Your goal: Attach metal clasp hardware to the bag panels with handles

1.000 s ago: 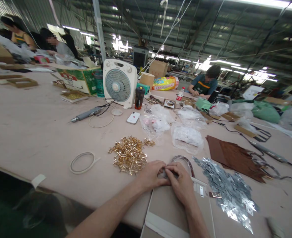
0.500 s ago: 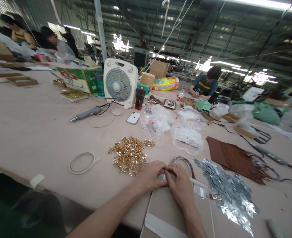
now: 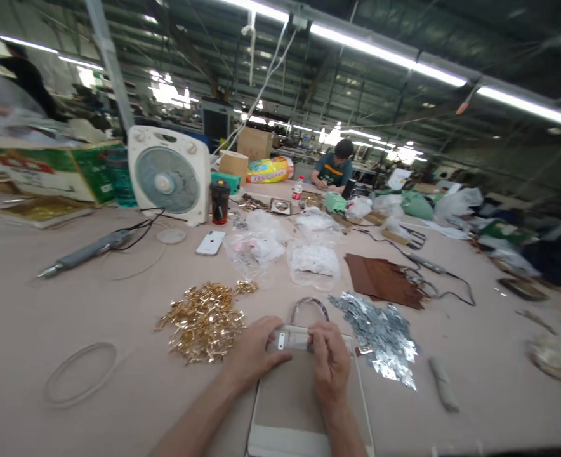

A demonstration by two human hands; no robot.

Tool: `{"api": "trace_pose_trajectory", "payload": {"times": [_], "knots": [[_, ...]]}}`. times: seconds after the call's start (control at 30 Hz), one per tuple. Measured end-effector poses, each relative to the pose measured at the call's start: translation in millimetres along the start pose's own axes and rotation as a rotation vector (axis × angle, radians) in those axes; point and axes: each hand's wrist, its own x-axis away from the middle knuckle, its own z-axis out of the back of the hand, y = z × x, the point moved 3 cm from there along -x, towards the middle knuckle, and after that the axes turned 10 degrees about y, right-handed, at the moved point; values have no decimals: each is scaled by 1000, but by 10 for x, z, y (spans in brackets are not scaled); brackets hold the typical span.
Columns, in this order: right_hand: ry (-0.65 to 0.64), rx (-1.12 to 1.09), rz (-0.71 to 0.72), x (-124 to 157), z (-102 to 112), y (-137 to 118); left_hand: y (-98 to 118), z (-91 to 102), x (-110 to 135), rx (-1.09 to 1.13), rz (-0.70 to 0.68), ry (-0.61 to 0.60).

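Note:
A flat taupe bag piece with a curved handle lies on the table in front of me. My left hand rests on its upper left corner, fingers curled over the top edge beside a small metal plate. My right hand presses and pinches the top edge a little to the right. A heap of gold metal fittings lies just left of my left hand. A heap of silver metal plates lies right of my right hand.
Beyond are plastic bags of white parts, brown leather pieces, a white phone, a box fan, an electric screwdriver and a tape ring. A person sits across the table.
The camera swung right and the view shifted. My hands moved apart along the bag's top edge, and the small metal plate now shows between them.

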Motion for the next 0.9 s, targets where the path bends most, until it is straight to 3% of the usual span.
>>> {"api": "trace_pose_trajectory", "payload": {"times": [0.13,0.2,0.3,0.37,0.43,0.5,0.6,0.67,0.73,0.8,0.9], "knots": [[-21,30,85,208,190,-135,-102,-35,-23,3,-36,6],[35,135,135,238,407,-101,-144,-46,-31,-4,-58,2],[298,384,129,112,973,110,-149,-40,-25,-23,-94,-2],[491,549,23,-32,1447,344,-122,-31,-17,-44,-120,-11],[577,712,-98,-160,1901,602,-91,-23,-10,-67,-149,-13],[561,905,-204,-228,2289,842,-63,-16,-2,-85,-194,1],[343,1056,-410,-193,2675,1165,-29,-4,16,-101,-275,37],[211,1069,-502,-121,2807,1312,-3,14,30,-117,-322,70],[207,1034,-539,-65,2862,1380,44,43,50,-142,-369,120],[355,885,-578,-43,2845,1374,132,61,81,-166,-428,175],[641,334,-686,-65,2612,1252,364,-20,144,-165,-535,171]]}}
